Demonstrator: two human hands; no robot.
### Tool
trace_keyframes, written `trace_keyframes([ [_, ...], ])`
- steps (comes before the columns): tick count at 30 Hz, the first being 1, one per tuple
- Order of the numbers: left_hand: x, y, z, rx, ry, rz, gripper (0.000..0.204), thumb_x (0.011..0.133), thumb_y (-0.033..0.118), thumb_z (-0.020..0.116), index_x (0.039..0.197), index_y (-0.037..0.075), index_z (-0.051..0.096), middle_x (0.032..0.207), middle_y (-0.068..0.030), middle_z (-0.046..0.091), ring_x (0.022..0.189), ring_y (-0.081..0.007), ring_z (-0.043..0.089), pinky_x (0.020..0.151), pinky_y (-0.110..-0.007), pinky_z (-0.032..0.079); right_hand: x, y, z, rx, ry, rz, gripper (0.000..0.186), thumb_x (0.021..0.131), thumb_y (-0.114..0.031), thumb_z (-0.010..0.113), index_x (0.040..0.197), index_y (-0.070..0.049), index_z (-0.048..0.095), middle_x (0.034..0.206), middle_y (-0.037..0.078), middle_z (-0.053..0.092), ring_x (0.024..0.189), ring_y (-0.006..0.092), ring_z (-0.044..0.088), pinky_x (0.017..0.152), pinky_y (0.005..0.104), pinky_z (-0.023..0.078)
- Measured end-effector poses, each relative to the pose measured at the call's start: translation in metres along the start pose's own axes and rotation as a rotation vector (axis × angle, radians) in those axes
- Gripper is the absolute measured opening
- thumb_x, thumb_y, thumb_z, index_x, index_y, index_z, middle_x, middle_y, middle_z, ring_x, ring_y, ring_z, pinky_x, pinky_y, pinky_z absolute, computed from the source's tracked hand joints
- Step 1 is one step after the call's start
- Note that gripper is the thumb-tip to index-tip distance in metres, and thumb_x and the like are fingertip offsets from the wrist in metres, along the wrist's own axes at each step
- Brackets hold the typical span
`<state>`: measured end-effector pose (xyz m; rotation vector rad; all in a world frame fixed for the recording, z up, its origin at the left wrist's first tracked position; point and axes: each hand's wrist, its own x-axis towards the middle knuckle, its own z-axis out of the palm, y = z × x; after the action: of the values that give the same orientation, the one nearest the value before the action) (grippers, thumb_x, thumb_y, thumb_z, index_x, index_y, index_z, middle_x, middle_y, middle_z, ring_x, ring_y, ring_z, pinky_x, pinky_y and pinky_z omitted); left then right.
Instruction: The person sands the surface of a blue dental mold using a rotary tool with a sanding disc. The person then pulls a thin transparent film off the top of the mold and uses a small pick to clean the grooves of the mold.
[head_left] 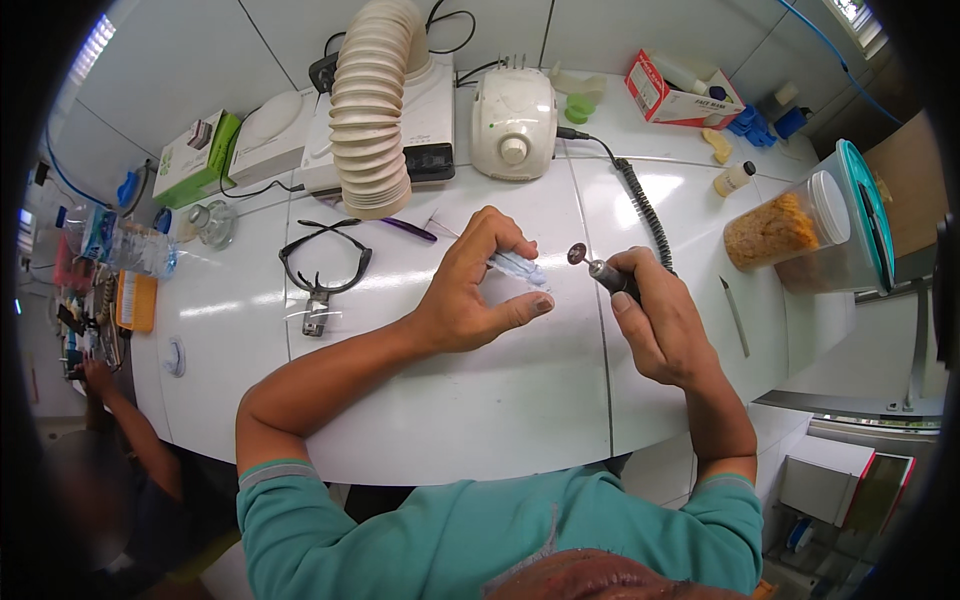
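Note:
Above the white tabletop, my left hand [462, 302] is curled around a small pale-blue, irregular piece [518, 267], its thumb below the piece. The fingers partly hide the piece, so its exact kind cannot be made out. My right hand [662, 325] grips a rotary handpiece [607, 275] like a pen, with a small dark round disc [577, 253] at its tip. The disc points toward the pale-blue piece, with a gap between them. A black coiled cord [645, 205] runs from near the right hand to a white control unit [514, 125].
A ribbed hose [371, 120] hangs over the table's back. Dark-framed glasses [325, 262] lie left of my left hand; a slim knife [735, 315] lies right of my right hand. Farther right stand a tub [785, 222] of orange material and a small bottle [734, 179]. Another person's arm [140, 430] shows far left.

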<state>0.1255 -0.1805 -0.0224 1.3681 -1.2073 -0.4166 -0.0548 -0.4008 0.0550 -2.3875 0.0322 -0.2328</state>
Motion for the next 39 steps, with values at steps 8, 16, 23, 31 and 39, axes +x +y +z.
trace_keyframes([
  [8, 0.000, -0.005, -0.003, -0.099, 0.023, 0.006, 0.047, 0.100, 0.008, 0.079, 0.137, 0.006, 0.049, 0.120, -0.0078, 0.042, 0.112, -0.0181, 0.051, 0.128, -0.050, 0.044, 0.004, 0.011, 0.008, -0.049, 0.017, -0.113, 0.026, 0.103, -0.007, 0.070, 0.126, 0.000, 0.060, 0.103, 0.019, 0.066, 0.083, 0.0398, 0.067, 0.073, 0.0460, 0.054],
  [16, -0.002, -0.007, -0.003, -0.220, 0.050, -0.095, 0.047, 0.105, 0.010, 0.077, 0.138, 0.003, 0.044, 0.128, -0.0085, 0.041, 0.117, -0.0163, 0.055, 0.119, -0.040, 0.050, 0.007, 0.019, 0.013, -0.097, 0.042, -0.086, 0.028, 0.103, -0.011, 0.073, 0.126, -0.003, 0.062, 0.097, 0.016, 0.070, 0.076, 0.0382, 0.069, 0.070, 0.0463, 0.054],
  [23, -0.003, -0.004, -0.004, -0.228, 0.036, -0.205, 0.048, 0.106, 0.013, 0.077, 0.139, 0.004, 0.044, 0.128, -0.0081, 0.044, 0.119, -0.0169, 0.057, 0.111, -0.038, 0.053, 0.010, 0.020, 0.017, -0.137, -0.011, -0.133, 0.028, 0.103, -0.012, 0.073, 0.127, -0.003, 0.062, 0.098, 0.016, 0.071, 0.077, 0.0368, 0.070, 0.069, 0.0461, 0.053],
  [31, -0.002, -0.008, -0.007, -0.194, 0.014, -0.085, 0.047, 0.111, 0.029, 0.072, 0.139, 0.004, 0.043, 0.128, -0.0083, 0.044, 0.133, -0.0217, 0.060, 0.118, -0.041, 0.048, 0.009, 0.022, 0.016, -0.097, 0.018, -0.086, 0.023, 0.108, -0.017, 0.069, 0.125, -0.004, 0.062, 0.092, 0.014, 0.071, 0.076, 0.0365, 0.070, 0.067, 0.0452, 0.053],
  [39, 0.001, -0.009, -0.010, 0.063, -0.042, -0.007, 0.028, 0.113, 0.000, 0.050, 0.141, -0.001, 0.052, 0.132, -0.0144, 0.048, 0.126, -0.0257, 0.058, 0.121, -0.042, 0.043, 0.009, 0.024, 0.011, -0.112, 0.055, -0.131, 0.020, 0.107, -0.021, 0.070, 0.119, -0.005, 0.065, 0.091, 0.012, 0.072, 0.071, 0.0342, 0.069, 0.063, 0.0432, 0.052],
])
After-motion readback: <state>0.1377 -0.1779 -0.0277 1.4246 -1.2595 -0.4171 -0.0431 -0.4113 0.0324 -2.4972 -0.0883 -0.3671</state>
